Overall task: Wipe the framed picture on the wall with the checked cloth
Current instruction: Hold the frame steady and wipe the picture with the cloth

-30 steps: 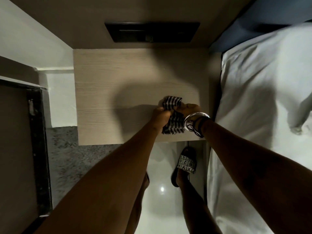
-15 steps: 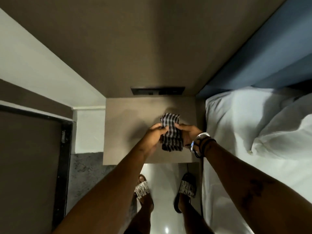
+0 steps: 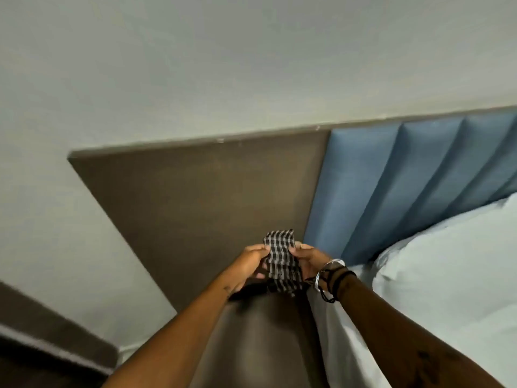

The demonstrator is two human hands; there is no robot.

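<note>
Pale wall (image 3: 195, 65) fills the top; brown panel (image 3: 209, 191) mid, blue padded headboard (image 3: 405, 177) and white bed (image 3: 447, 275) right. Your left hand (image 3: 247, 266) and right hand (image 3: 310, 264) grip the checked cloth (image 3: 281, 261) between them, before the panel.

A pale plain wall (image 3: 223, 65) fills the upper half of the view. Fixed against it is a flat brown wooden panel (image 3: 209, 197), and touching its right edge, a blue padded headboard (image 3: 391, 177) with vertical channels. Below the headboard lies a bed (image 3: 447, 275) covered in white sheets. A dark, blurred edge (image 3: 42, 345) crosses the lower left corner.
</note>
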